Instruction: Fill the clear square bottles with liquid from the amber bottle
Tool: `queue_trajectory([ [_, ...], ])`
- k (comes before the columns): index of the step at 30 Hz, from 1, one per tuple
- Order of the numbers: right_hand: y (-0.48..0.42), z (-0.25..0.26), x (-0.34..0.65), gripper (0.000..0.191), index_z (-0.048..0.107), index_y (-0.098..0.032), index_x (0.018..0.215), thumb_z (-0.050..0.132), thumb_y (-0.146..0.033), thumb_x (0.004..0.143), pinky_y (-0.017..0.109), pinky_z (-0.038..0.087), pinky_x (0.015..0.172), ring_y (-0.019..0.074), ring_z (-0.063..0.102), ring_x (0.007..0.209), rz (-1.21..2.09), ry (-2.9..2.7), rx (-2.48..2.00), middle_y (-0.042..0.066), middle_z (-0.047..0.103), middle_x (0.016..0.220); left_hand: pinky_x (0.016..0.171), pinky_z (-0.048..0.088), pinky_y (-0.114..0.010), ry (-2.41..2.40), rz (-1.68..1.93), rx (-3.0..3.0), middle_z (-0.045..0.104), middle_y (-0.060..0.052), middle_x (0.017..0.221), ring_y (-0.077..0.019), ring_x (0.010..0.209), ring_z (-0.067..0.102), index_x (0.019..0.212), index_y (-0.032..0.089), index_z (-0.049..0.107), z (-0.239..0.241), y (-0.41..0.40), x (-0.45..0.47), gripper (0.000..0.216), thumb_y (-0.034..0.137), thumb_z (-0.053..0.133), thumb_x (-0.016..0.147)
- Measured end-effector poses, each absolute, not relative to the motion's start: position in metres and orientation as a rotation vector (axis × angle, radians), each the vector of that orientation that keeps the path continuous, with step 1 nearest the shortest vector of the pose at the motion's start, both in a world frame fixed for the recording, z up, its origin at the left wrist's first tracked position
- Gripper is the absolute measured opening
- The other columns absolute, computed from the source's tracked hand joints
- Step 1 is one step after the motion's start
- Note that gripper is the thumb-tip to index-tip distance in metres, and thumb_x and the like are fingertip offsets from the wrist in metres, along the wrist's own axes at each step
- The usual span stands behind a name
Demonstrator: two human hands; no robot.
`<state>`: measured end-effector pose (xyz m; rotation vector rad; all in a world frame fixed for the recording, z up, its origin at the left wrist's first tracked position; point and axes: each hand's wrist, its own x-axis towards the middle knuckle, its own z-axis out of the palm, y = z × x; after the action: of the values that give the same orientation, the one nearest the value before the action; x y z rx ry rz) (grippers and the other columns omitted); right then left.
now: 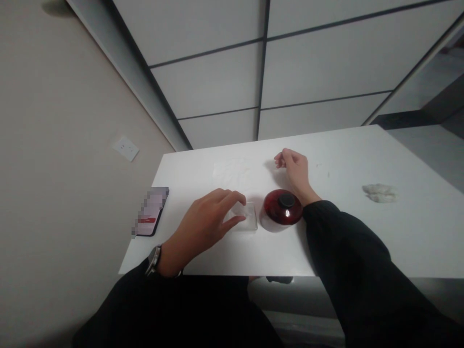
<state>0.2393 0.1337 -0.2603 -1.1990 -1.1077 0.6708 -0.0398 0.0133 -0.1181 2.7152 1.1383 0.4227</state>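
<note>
My left hand [212, 215], with a watch [154, 260] at its wrist, curves its thumb and fingers around a small clear box [251, 223] on the white table. Part of the box is hidden behind the fingers. Just right of the box stands a round jar [279, 212] with a dark red, see-through lid and a black knob. Beyond the jar, my right hand [295, 166] is held low over the table with its fingers curled together. Whatever those fingers hold, if anything, is too small to make out.
A phone [152, 212] lies at the table's left edge. On the right is a crumpled pale cloth or tissue [380, 193]. A faint, clear flat sheet [232, 170] appears behind my left hand. White panelled doors [217, 82] rise behind the table [348, 241], with a wall socket [126, 148] at left.
</note>
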Motion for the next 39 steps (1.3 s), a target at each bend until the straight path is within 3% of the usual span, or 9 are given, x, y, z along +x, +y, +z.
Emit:
queue_trajectory([
  [10, 0.133, -0.259, 0.239, 0.065, 0.07, -0.022, 0.072, 0.058, -0.084, 0.09, 0.032, 0.049, 0.063, 0.0151, 0.059, 0.061, 0.678, -1.114, -1.189, 0.001, 0.065, 0.065, 0.09, 0.062, -0.04, 1.073, 0.273, 2.726, 0.078, -0.008, 0.119, -0.0261, 0.107, 0.075, 0.126, 0.021, 0.07, -0.133, 0.017, -0.041, 0.026, 0.032, 0.069, 0.103],
  [15, 0.133, -0.258, 0.239, 0.067, 0.07, -0.022, 0.071, 0.058, -0.086, 0.089, 0.032, 0.048, 0.063, 0.0156, 0.059, 0.061, 0.68, -1.111, -1.195, 0.002, 0.065, 0.065, 0.105, 0.061, -0.043, 0.949, 0.244, 2.681, 0.065, -0.011, 0.151, -0.0251, 0.129, 0.069, 0.16, 0.026, 0.041, -0.132, 0.014, -0.042, 0.065, 0.012, 0.061, 0.1],
  [19, 0.133, -0.257, 0.238, 0.067, 0.069, -0.023, 0.071, 0.058, -0.087, 0.088, 0.033, 0.048, 0.063, 0.0161, 0.059, 0.06, 0.688, -1.096, -1.197, 0.001, 0.064, 0.065, 0.096, 0.063, -0.047, 1.081, 0.299, 2.716, 0.074, -0.012, 0.129, -0.0293, 0.113, 0.074, 0.158, 0.023, 0.041, -0.138, 0.015, -0.039, 0.068, 0.03, 0.072, 0.099],
  [21, 0.134, -0.257, 0.238, 0.067, 0.069, -0.023, 0.071, 0.058, -0.087, 0.087, 0.033, 0.048, 0.063, 0.0159, 0.059, 0.06, 0.686, -1.089, -1.194, 0.001, 0.064, 0.064, 0.099, 0.062, -0.048, 1.036, 0.307, 2.729, 0.077, -0.009, 0.122, -0.0281, 0.112, 0.074, 0.158, 0.023, 0.041, -0.139, 0.015, -0.038, 0.063, 0.022, 0.066, 0.1],
  [26, 0.135, -0.259, 0.238, 0.069, 0.07, -0.023, 0.071, 0.057, -0.089, 0.087, 0.033, 0.048, 0.063, 0.0163, 0.059, 0.06, 0.687, -1.093, -1.196, 0.002, 0.065, 0.064, 0.109, 0.058, -0.05, 0.952, 0.33, 2.711, 0.063, -0.014, 0.152, -0.0297, 0.133, 0.066, 0.165, 0.027, 0.03, -0.138, 0.013, -0.038, 0.077, 0.021, 0.066, 0.097],
  [29, 0.134, -0.259, 0.238, 0.068, 0.07, -0.023, 0.071, 0.058, -0.089, 0.086, 0.033, 0.048, 0.063, 0.0162, 0.059, 0.06, 0.69, -1.09, -1.193, 0.002, 0.065, 0.064, 0.096, 0.062, -0.048, 1.089, 0.357, 2.732, 0.073, -0.013, 0.131, -0.0299, 0.113, 0.073, 0.16, 0.024, 0.035, -0.138, 0.012, -0.038, 0.074, 0.034, 0.072, 0.098],
  [31, 0.133, -0.258, 0.238, 0.068, 0.07, -0.023, 0.071, 0.059, -0.088, 0.086, 0.033, 0.048, 0.063, 0.0161, 0.059, 0.06, 0.694, -1.084, -1.192, 0.002, 0.064, 0.064, 0.098, 0.061, -0.048, 1.044, 0.353, 2.731, 0.076, -0.009, 0.122, -0.028, 0.109, 0.074, 0.16, 0.024, 0.034, -0.137, 0.012, -0.037, 0.068, 0.023, 0.065, 0.1],
  [35, 0.134, -0.258, 0.238, 0.067, 0.071, -0.023, 0.071, 0.06, -0.087, 0.087, 0.032, 0.047, 0.063, 0.0156, 0.058, 0.06, 0.707, -1.069, -1.186, 0.002, 0.065, 0.065, 0.115, 0.054, -0.053, 0.908, 0.385, 2.701, 0.06, -0.017, 0.154, -0.0309, 0.138, 0.063, 0.165, 0.024, 0.023, -0.138, 0.011, -0.036, 0.082, 0.013, 0.063, 0.095],
  [39, 0.135, -0.259, 0.238, 0.067, 0.07, -0.023, 0.071, 0.059, -0.087, 0.087, 0.032, 0.048, 0.064, 0.0153, 0.059, 0.06, 0.705, -1.079, -1.19, 0.002, 0.066, 0.066, 0.096, 0.064, -0.051, 1.111, 0.475, 2.659, 0.061, -0.019, 0.148, -0.0316, 0.116, 0.073, 0.163, 0.026, 0.022, -0.144, 0.013, -0.034, 0.087, 0.029, 0.075, 0.095],
])
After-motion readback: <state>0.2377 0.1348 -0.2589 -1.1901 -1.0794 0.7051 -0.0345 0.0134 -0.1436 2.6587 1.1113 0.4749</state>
